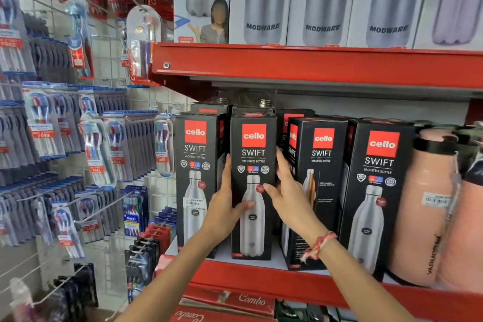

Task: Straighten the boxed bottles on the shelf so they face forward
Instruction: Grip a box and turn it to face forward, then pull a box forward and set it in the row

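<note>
Hands, left (223,213) and right (287,196), clamp the second box (253,185) by its sides; it faces forward. Third box (317,191) stands turned, so it is not straightened yet.

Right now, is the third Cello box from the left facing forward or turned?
Turned. The third Cello box shows both its front and its left side panel, unlike the box held between the left hand and right hand.

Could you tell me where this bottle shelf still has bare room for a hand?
Bare shelf floor shows between the second box, gripped by left hand and right hand, and the angled third box. Elsewhere, boxes and the pink flasks crowd together.
</note>
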{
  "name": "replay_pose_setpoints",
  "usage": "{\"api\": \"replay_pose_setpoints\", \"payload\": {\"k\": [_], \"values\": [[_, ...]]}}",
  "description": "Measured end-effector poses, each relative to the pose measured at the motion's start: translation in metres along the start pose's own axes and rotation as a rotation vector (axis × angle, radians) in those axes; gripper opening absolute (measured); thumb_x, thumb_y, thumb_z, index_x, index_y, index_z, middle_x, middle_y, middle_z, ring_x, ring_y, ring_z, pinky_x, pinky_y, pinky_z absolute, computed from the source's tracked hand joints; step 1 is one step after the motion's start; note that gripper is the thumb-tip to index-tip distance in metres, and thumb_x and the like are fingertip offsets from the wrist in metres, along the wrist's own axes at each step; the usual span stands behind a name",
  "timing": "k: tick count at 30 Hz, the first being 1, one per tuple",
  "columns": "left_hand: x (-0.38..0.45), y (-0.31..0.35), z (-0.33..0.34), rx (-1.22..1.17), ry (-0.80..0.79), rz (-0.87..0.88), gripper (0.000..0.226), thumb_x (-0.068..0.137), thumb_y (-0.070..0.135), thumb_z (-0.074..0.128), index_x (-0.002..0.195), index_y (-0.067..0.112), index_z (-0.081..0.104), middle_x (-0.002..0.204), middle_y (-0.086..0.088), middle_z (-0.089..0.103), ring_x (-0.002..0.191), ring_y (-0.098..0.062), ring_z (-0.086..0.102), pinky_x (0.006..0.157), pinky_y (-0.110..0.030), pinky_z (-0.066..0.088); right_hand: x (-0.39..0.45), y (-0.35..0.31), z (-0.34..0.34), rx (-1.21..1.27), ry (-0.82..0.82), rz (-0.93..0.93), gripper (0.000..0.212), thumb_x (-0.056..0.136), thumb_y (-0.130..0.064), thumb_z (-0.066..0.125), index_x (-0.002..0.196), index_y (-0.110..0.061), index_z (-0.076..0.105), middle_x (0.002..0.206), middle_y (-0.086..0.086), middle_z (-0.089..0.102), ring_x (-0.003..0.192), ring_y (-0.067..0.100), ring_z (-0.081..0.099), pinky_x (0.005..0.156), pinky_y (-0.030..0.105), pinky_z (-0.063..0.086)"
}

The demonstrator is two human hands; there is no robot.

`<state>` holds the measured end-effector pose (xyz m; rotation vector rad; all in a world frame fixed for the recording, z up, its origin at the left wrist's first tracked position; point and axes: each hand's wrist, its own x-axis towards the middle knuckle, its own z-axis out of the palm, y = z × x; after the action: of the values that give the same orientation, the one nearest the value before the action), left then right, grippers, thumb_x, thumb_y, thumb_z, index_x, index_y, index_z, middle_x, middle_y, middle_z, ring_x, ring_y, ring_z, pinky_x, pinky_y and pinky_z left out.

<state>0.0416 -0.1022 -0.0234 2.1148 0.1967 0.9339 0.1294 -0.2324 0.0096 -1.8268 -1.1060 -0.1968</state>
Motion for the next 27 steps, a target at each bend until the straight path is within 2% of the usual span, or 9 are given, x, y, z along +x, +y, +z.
{"api": "replay_pose_setpoints", "payload": {"k": [4,6,8,10,13,16,21,24,27], "values": [[0.000,0.001,0.006,0.022,0.003,-0.011,0.111,0.086,0.010,0.070,0.151,0.043,-0.014,0.136,0.030,0.041,0.125,0.001,0.046,0.103,-0.022,0.037,-0.014,0.001,-0.008,0.051,0.061,-0.045,0.078,0.094,-0.011,0.058,0.153,-0.035,0.013,0.141,-0.005,0.052,0.117,0.006,0.057,0.099,0.021,0.045],[-0.003,0.001,0.008,0.046,0.028,-0.023,0.112,0.087,0.007,0.068,0.150,0.046,-0.016,0.135,0.026,0.045,0.120,-0.002,0.049,0.100,-0.025,0.040,-0.026,0.001,-0.016,-0.018,0.282,-0.147,0.065,0.092,-0.010,0.061,0.148,-0.027,0.034,0.132,-0.005,0.060,0.108,0.001,0.060,0.087,0.012,0.050],[-0.007,0.003,0.008,0.075,0.061,-0.028,0.109,0.089,0.003,0.065,0.146,0.049,-0.015,0.138,0.014,0.050,0.121,-0.006,0.050,0.099,-0.025,0.040,-0.037,0.004,-0.023,-0.187,0.547,-0.218,0.057,0.089,-0.012,0.064,0.142,-0.018,0.046,0.123,-0.001,0.061,0.105,0.011,0.059,0.087,0.025,0.053],[-0.013,0.008,0.008,0.082,0.114,-0.006,0.101,0.091,0.002,0.062,0.146,0.046,-0.011,0.154,0.006,0.038,0.139,-0.010,0.040,0.107,-0.026,0.037,-0.043,0.008,-0.029,-0.405,0.666,-0.110,0.068,0.083,-0.026,0.070,0.144,-0.013,0.041,0.131,0.010,0.051,0.116,0.025,0.047,0.095,0.037,0.045],[-0.022,0.022,0.011,0.154,0.242,0.097,0.084,0.094,0.014,0.061,0.155,0.030,0.006,0.159,0.005,0.028,0.148,-0.011,0.027,0.117,-0.031,0.031,-0.043,0.012,-0.025,-0.398,0.520,0.202,0.105,0.076,-0.044,0.074,0.153,-0.015,0.009,0.146,0.020,0.033,0.127,0.037,0.035,0.097,0.048,0.041],[-0.033,0.035,0.019,0.140,0.323,0.151,0.071,0.094,0.019,0.061,0.153,0.024,0.021,0.156,0.004,0.031,0.147,-0.011,0.026,0.120,-0.031,0.027,-0.042,0.014,-0.014,-0.244,0.453,0.301,0.118,0.075,-0.037,0.078,0.151,-0.029,-0.011,0.145,0.023,0.029,0.126,0.044,0.036,0.092,0.054,0.042],[-0.043,0.052,0.024,0.083,0.344,0.135,0.061,0.093,0.016,0.062,0.148,0.017,0.035,0.150,0.001,0.037,0.141,-0.014,0.036,0.116,-0.041,0.036,-0.037,0.016,-0.027,-0.053,0.443,0.233,0.114,0.075,-0.021,0.079,0.151,-0.033,-0.005,0.143,0.021,0.030,0.127,0.039,0.032,0.093,0.045,0.034],[-0.042,0.069,0.028,-0.034,0.312,0.116,0.062,0.092,0.017,0.065,0.147,0.019,0.037,0.143,0.008,0.045,0.135,-0.008,0.045,0.112,-0.028,0.042,-0.044,0.014,-0.050,0.047,0.404,0.072,0.114,0.074,-0.021,0.081,0.152,-0.033,-0.002,0.150,0.009,0.025,0.134,0.019,0.024,0.098,0.030,0.019],[-0.043,0.083,0.038,-0.150,0.192,0.056,0.075,0.088,0.027,0.068,0.152,0.021,0.029,0.143,0.014,0.047,0.134,-0.006,0.047,0.107,-0.012,0.040,-0.055,0.008,-0.081,0.186,0.309,-0.041,0.114,0.071,-0.026,0.083,0.151,-0.040,0.001,0.152,-0.013,0.023,0.136,-0.001,0.019,0.110,0.028,0.017]]}}
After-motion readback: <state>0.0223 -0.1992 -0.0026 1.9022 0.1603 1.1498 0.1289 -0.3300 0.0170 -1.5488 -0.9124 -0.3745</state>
